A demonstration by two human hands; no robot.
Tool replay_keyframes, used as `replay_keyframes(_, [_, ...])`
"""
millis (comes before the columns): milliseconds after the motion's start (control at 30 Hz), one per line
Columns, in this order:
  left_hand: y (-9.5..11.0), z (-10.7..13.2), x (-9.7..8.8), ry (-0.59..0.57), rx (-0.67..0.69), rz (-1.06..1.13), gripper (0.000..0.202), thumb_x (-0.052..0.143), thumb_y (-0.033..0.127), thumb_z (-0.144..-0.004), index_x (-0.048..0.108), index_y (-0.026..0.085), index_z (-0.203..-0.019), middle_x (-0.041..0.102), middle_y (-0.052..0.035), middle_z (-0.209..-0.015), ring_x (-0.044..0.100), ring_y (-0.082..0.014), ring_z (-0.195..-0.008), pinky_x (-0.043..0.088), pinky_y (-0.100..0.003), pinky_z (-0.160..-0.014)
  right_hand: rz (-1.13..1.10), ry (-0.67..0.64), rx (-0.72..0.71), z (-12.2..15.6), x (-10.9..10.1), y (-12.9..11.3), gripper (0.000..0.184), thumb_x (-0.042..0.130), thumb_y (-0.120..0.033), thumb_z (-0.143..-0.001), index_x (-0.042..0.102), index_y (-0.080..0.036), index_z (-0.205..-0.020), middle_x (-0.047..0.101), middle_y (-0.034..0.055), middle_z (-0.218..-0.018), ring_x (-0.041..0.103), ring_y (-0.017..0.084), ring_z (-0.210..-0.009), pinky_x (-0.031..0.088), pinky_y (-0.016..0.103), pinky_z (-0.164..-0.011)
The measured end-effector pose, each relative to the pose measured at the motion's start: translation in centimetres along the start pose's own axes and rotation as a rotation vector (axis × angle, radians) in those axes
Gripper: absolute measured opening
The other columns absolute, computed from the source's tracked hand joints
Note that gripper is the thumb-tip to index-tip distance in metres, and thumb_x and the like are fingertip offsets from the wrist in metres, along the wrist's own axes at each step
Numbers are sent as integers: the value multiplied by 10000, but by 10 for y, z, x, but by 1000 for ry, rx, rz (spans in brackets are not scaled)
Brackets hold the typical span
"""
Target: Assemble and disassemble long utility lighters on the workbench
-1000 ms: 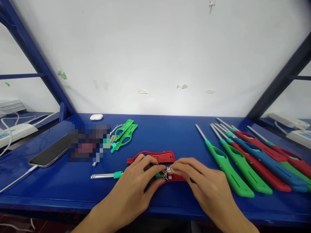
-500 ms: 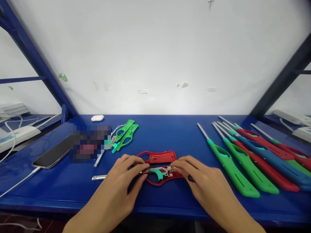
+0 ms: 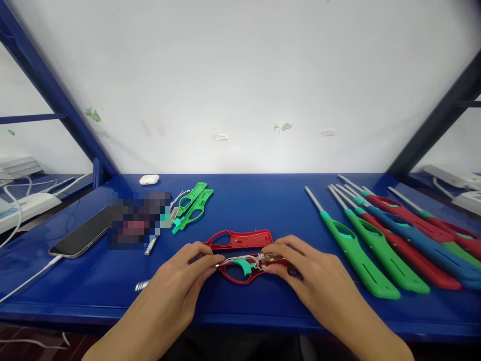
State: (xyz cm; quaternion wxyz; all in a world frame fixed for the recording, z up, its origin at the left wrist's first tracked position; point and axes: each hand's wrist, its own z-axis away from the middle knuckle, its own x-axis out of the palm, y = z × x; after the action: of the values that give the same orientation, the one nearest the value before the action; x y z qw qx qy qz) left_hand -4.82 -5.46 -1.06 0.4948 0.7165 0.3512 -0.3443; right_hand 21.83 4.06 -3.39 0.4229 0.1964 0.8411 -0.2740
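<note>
In the head view, my left hand [image 3: 184, 276] pinches the metal tube [image 3: 142, 286] of an opened utility lighter, whose tip sticks out left of my wrist. My right hand [image 3: 306, 263] has its thumb and fingers closed around the clear fuel tank [image 3: 269, 257]. White wires run between the two hands. Below them lies a red handle half [image 3: 240, 282], with the teal trigger [image 3: 246, 267] at its finger loop. Its right end is largely covered by my right hand. The other red handle half [image 3: 250, 240] lies just behind, inner side up.
Assembled lighters [image 3: 361, 265] in green, red and blue lie at the right. Opened green handle halves [image 3: 197, 203] with loose parts lie at back left. A phone [image 3: 80, 233] on a cable, a blurred patch [image 3: 137, 220] and a white earbud case [image 3: 149, 179] are farther left.
My left hand has shifted slightly left with the metal tube. My right hand has moved a little left, and the clear tank shows more, apparently raised from the red half.
</note>
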Motion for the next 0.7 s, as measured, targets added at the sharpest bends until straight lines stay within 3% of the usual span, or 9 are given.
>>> replay_keyframes(300, [11, -1, 6, 60, 4, -92, 286, 412, 252, -1111, 594, 289, -1329, 658, -43, -1204, 669, -224, -1099, 559, -370, -940, -43, -50, 32, -1, -1, -2, 207, 480, -464, -1090, 643, -344, -1133, 720, -55, -1124, 743, 155, -699, 547, 306, -642])
replay_keyframes(400, [10, -6, 14, 140, 70, -120, 207, 470, 258, -1094, 646, 258, -1203, 659, -52, -1107, 676, -237, -991, 558, -390, -879, -51, -56, 31, -1, -2, -2, 194, 488, -456, -1089, 641, -345, -1136, 720, -57, -1130, 743, 153, -716, 550, 301, -661])
replay_keyframes(533, [7, -12, 18, 208, 173, -64, 177, 496, 186, -1089, 667, 233, -1082, 622, -28, -970, 630, -184, -820, 516, -326, -754, -47, -48, 29, 0, -1, -1, 185, 497, -457, -1087, 635, -354, -1154, 721, -66, -1140, 747, 156, -729, 547, 304, -657])
replay_keyframes(700, [10, -10, 15, 298, 228, -13, 168, 549, 94, -1050, 659, 214, -1093, 607, -15, -964, 596, -144, -813, 482, -274, -741, -29, -36, 20, 0, 0, -1, 221, 484, -482, -1086, 630, -354, -1193, 727, -61, -1148, 760, 164, -765, 545, 304, -648])
